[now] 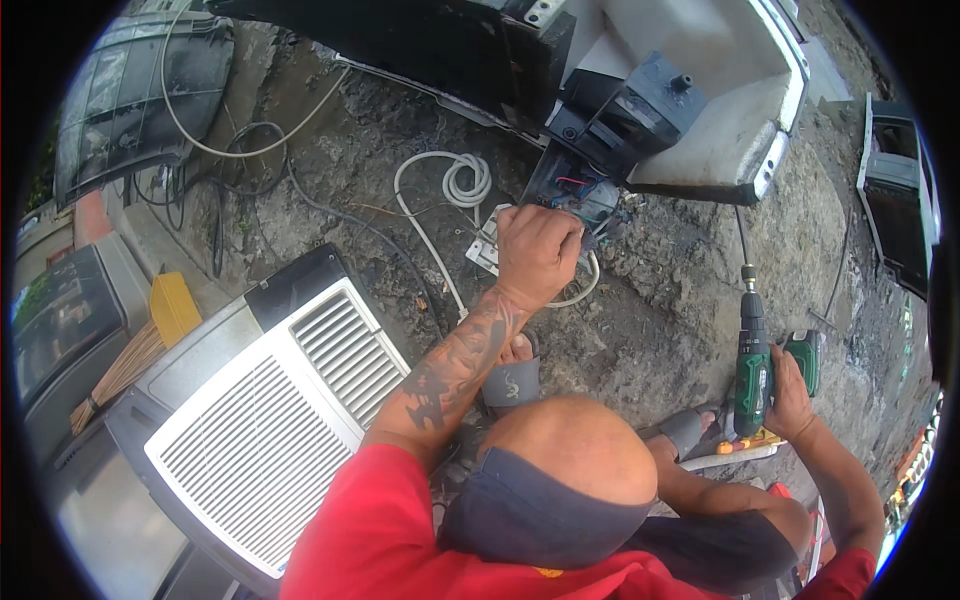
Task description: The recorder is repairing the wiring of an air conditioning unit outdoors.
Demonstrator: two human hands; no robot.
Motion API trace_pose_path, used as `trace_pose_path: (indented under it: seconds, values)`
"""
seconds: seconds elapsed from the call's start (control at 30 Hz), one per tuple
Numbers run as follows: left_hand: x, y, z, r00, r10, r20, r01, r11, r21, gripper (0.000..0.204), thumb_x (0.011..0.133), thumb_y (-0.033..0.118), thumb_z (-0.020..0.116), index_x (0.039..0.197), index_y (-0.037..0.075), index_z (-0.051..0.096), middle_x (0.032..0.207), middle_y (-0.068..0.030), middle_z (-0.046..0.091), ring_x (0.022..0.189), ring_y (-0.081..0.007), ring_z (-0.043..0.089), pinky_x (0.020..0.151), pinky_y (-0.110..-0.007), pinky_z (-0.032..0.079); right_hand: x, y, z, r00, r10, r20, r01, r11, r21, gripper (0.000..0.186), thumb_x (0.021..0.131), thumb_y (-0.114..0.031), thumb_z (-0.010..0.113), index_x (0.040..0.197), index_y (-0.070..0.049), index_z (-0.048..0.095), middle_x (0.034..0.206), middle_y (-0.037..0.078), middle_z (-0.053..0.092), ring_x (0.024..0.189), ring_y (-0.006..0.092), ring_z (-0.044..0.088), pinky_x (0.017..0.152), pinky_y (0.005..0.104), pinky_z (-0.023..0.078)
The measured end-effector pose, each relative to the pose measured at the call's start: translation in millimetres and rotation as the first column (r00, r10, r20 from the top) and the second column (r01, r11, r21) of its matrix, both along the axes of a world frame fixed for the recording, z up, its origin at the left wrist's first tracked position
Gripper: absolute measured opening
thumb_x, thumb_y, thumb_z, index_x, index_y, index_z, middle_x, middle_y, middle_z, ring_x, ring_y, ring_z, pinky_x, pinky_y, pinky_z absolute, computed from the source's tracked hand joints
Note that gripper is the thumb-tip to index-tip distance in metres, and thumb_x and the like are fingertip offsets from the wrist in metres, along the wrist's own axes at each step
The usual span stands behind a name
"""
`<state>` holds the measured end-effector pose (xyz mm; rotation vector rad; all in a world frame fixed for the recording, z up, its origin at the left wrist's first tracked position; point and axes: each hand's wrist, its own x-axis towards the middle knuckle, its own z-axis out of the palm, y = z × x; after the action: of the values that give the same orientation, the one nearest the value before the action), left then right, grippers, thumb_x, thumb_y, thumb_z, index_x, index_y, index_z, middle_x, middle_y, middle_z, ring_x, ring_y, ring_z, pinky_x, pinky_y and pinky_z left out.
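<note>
My left hand (538,250) is closed at the near edge of a dark box-shaped housing (640,110), beside an opened compartment with red wires and a round motor-like part (598,200). The fingertips and whatever they grip are hidden. My right hand (790,398) is wrapped round the handle of a green and black cordless drill (752,375). A long thin bit (743,240) in its chuck points away from me, toward the lower edge of a white moulded casing (740,150). Just left of my left hand lies a small metal bracket plate (484,250).
A window air conditioner front with a white grille (270,430) stands at the left. White cable (468,182) lies coiled on the rough ground, and dark cables (340,212) run past it. A yellow dustpan-like piece (173,308), a straw broom (125,370) and a metal frame (893,190) lie around the sides.
</note>
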<state>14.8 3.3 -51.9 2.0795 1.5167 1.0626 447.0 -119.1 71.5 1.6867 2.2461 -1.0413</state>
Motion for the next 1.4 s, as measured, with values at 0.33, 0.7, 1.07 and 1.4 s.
trace_pose_path:
  seconds: [0.33,0.7,1.07,1.4]
  values:
    - [-1.6,-1.9,37.6,0.969,-0.228,-0.099,0.187,0.930,-0.317,0.015,0.081,0.016,0.069,0.095,0.011,0.065,0.093,-0.0065,0.067,0.087,-0.0291,0.061,0.084,-0.043,0.041,-93.1,71.2,198.9,0.992,-0.054,-0.111,0.061,0.997,0.052,0.051,0.068,-0.020,0.087,0.108,0.002,0.065,0.083,0.016,0.067,0.071,0.0346,0.067,0.064,0.0382,0.052]
    - [-73.8,-14.5,141.5,0.999,-0.023,0.024,0.033,0.722,-0.691,0.040,0.085,0.025,0.076,0.115,0.000,0.068,0.099,-0.0085,0.071,0.087,-0.0143,0.067,0.081,-0.030,0.054,-100.1,83.8,173.7,0.972,0.056,-0.228,0.005,0.966,0.259,0.032,0.079,-0.035,0.083,0.097,-0.010,0.073,0.076,0.012,0.069,0.070,0.0337,0.068,0.061,0.0382,0.053]
    - [-20.7,27.8,265.3,0.848,-0.443,-0.291,0.161,0.739,-0.655,0.037,0.091,0.017,0.064,0.125,0.002,0.065,0.116,-0.0169,0.071,0.110,-0.0294,0.067,0.098,-0.038,0.050,-147.9,124.4,178.5,0.980,0.140,-0.140,-0.097,0.956,0.275,0.038,0.081,-0.046,0.076,0.106,-0.019,0.072,0.087,0.013,0.073,0.083,0.0365,0.070,0.073,0.0438,0.056]
    - [50.7,-30.4,113.3,0.973,-0.117,0.198,0.191,0.892,-0.409,0.064,0.092,0.020,0.067,0.146,0.000,0.039,0.131,-0.0244,0.056,0.121,-0.0416,0.055,0.101,-0.043,0.047,-164.7,115.9,131.7,0.974,0.038,-0.225,0.028,0.959,0.281,0.026,0.082,-0.026,0.077,0.102,-0.010,0.073,0.085,0.014,0.073,0.077,0.0318,0.071,0.071,0.0384,0.055]
